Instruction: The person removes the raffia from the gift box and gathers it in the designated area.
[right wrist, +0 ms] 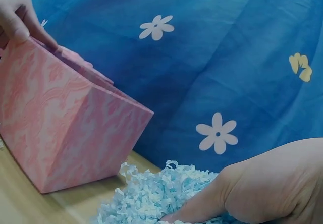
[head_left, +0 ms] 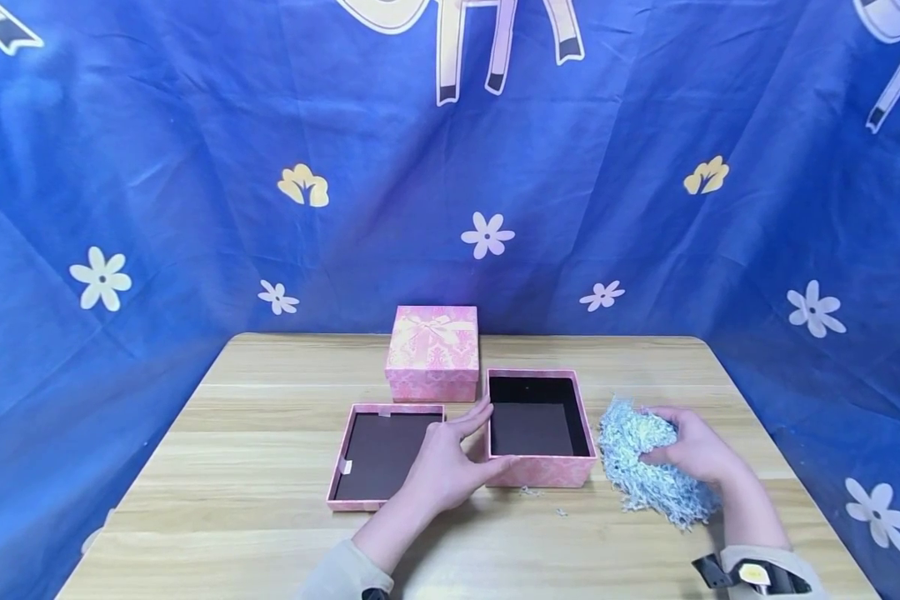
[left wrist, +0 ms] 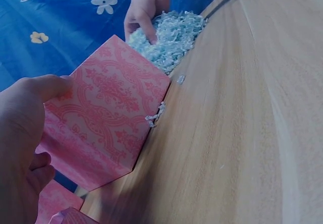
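A pink patterned gift box (head_left: 540, 472) stands lidless, its black inside bare to view. At its near left corner my left hand (head_left: 450, 467) holds it, thumb on the front wall and fingers along the left side. My right hand (head_left: 693, 446) grips a heap of light blue shredded paper (head_left: 633, 446) to the right of the box. Its thumb sinks into the strands in the right wrist view, and its other fingertips are hidden. The box lid (head_left: 386, 457) lies upside down left of the box, its dark inner face up, partly behind my left hand.
Behind the lid stands a second pink box (head_left: 432, 350), closed, with a bow on top. Loose paper strands (head_left: 530, 491) lie in front of the lidless box. A blue patterned cloth (head_left: 390, 208) rises around the back and sides of the wooden table (head_left: 255, 467).
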{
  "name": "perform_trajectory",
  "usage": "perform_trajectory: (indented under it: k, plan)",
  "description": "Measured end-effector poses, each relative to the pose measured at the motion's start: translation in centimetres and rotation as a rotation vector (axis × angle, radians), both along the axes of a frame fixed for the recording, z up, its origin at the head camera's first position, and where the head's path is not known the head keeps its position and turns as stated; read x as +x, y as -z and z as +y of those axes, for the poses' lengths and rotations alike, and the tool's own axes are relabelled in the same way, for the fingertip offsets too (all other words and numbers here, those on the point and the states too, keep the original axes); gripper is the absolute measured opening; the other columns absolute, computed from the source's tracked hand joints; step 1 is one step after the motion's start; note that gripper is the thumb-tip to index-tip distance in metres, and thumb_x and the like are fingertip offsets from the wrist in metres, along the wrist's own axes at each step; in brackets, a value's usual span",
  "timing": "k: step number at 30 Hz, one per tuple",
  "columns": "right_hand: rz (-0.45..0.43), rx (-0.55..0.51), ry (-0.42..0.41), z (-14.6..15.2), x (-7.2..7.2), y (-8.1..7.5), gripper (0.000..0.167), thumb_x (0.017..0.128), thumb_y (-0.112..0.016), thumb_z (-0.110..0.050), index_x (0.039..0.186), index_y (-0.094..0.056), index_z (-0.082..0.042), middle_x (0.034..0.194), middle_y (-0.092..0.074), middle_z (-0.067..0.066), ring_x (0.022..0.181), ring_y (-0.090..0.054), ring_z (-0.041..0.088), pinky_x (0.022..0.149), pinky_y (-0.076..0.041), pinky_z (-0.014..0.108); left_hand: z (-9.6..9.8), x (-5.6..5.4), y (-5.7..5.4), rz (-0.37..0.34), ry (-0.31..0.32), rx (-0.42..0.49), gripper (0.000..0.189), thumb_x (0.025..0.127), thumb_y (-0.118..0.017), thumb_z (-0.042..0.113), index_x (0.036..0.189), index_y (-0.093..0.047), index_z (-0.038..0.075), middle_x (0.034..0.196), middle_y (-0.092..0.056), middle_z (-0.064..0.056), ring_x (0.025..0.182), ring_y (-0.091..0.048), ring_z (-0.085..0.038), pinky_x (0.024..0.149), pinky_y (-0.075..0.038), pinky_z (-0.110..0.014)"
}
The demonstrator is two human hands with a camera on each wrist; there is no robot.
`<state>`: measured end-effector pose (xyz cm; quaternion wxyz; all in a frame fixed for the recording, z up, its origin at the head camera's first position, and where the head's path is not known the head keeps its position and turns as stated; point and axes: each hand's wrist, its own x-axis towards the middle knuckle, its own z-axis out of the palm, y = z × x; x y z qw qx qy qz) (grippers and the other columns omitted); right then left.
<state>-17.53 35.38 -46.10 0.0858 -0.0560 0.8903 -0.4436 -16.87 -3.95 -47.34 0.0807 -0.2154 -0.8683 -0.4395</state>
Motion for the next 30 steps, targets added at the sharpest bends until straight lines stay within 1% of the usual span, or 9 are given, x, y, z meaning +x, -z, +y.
perform_trajectory:
  k: [3, 8, 12, 16, 18, 20, 24, 27, 30]
  plan:
    - [0.004, 0.007, -0.009, -0.1, 0.2, 0.3, 0.077, 0.077, -0.089, -0.001, 0.144, -0.054, 0.013, 0.150, -0.049, 0.036, 0.142, -0.036, 0.059, 0.115, -0.027, 0.074, 0.0, 0.0, -0.1, -0.010, 0.006, -0.002, 0.079, 0.082, -0.092, 0.045, 0.146, -0.064, 0.008, 0.151, -0.054, 0.012, 0.058, -0.050, -0.004, 0.097, -0.056, -0.036]
    - [-0.016, 0.011, 0.005, -0.2, 0.3, 0.3, 0.079, 0.078, -0.089, -0.003, 0.146, -0.053, 0.012, 0.152, -0.047, 0.035, 0.143, -0.035, 0.059, 0.115, -0.026, 0.076, -0.1, 0.1, -0.3, -0.009, 0.001, -0.016, 0.078, 0.083, -0.091, 0.046, 0.145, -0.064, 0.008, 0.151, -0.054, 0.011, 0.054, -0.033, 0.005, 0.095, -0.055, -0.035]
    - [-0.041, 0.029, 0.021, -0.3, 0.5, 0.1, 0.082, 0.079, -0.092, -0.010, 0.148, -0.052, 0.010, 0.153, -0.046, 0.035, 0.142, -0.036, 0.059, 0.113, -0.028, 0.076, -0.1, 0.1, -0.3, 0.001, -0.002, -0.023, 0.078, 0.083, -0.090, 0.048, 0.145, -0.065, 0.008, 0.151, -0.054, 0.012, 0.054, -0.030, 0.004, 0.097, -0.054, -0.035]
    - [-0.034, 0.043, 0.014, -0.5, 0.6, -0.2, 0.083, 0.080, -0.094, -0.017, 0.149, -0.053, 0.007, 0.152, -0.049, 0.034, 0.140, -0.040, 0.057, 0.112, -0.032, 0.075, -0.2, 0.2, -0.2, 0.011, 0.001, -0.021, 0.076, 0.083, -0.090, 0.048, 0.145, -0.065, 0.009, 0.151, -0.055, 0.012, 0.058, -0.049, -0.003, 0.112, -0.048, -0.043]
    - [-0.023, 0.035, 0.001, -0.7, 0.7, -0.5, 0.082, 0.080, -0.094, -0.019, 0.148, -0.054, 0.007, 0.150, -0.051, 0.033, 0.139, -0.042, 0.056, 0.111, -0.034, 0.075, -0.3, 0.2, -0.2, 0.009, 0.000, -0.025, 0.076, 0.083, -0.090, 0.047, 0.145, -0.065, 0.010, 0.151, -0.054, 0.013, 0.069, -0.061, -0.010, 0.116, -0.044, -0.046]
    - [-0.003, 0.037, -0.018, -0.8, 0.8, -0.7, 0.081, 0.081, -0.094, -0.020, 0.147, -0.056, 0.006, 0.148, -0.053, 0.032, 0.138, -0.044, 0.055, 0.110, -0.035, 0.074, -0.4, 0.3, -0.3, 0.002, -0.002, -0.031, 0.075, 0.083, -0.090, 0.046, 0.145, -0.065, 0.011, 0.151, -0.054, 0.014, 0.095, -0.070, -0.018, 0.116, -0.044, -0.046]
    - [0.015, 0.061, -0.041, -1.2, 1.3, -2.0, 0.080, 0.083, -0.092, -0.024, 0.147, -0.055, 0.007, 0.148, -0.053, 0.031, 0.137, -0.044, 0.056, 0.109, -0.039, 0.073, -0.6, 0.3, -0.5, -0.013, -0.001, -0.046, 0.077, 0.084, -0.089, 0.047, 0.148, -0.063, 0.014, 0.152, -0.055, 0.012, 0.134, -0.058, -0.028, 0.114, -0.046, -0.047]
    - [0.014, 0.082, -0.046, -1.5, 1.5, -3.3, 0.080, 0.087, -0.089, -0.026, 0.149, -0.051, 0.007, 0.150, -0.050, 0.033, 0.137, -0.044, 0.059, 0.105, -0.044, 0.071, -0.9, 0.2, -0.9, -0.025, -0.001, -0.031, 0.080, 0.084, -0.088, 0.052, 0.151, -0.061, 0.016, 0.151, -0.057, 0.008, 0.133, -0.059, -0.031, 0.115, -0.045, -0.049]
    - [0.031, 0.114, -0.046, -1.9, 1.5, -4.6, 0.078, 0.091, -0.086, -0.028, 0.151, -0.049, 0.007, 0.153, -0.045, 0.035, 0.136, -0.042, 0.063, 0.102, -0.046, 0.072, -1.4, 0.0, -1.5, -0.029, -0.019, -0.011, 0.081, 0.083, -0.087, 0.058, 0.150, -0.063, 0.017, 0.148, -0.060, 0.006, 0.130, -0.060, -0.018, 0.112, -0.048, -0.045]
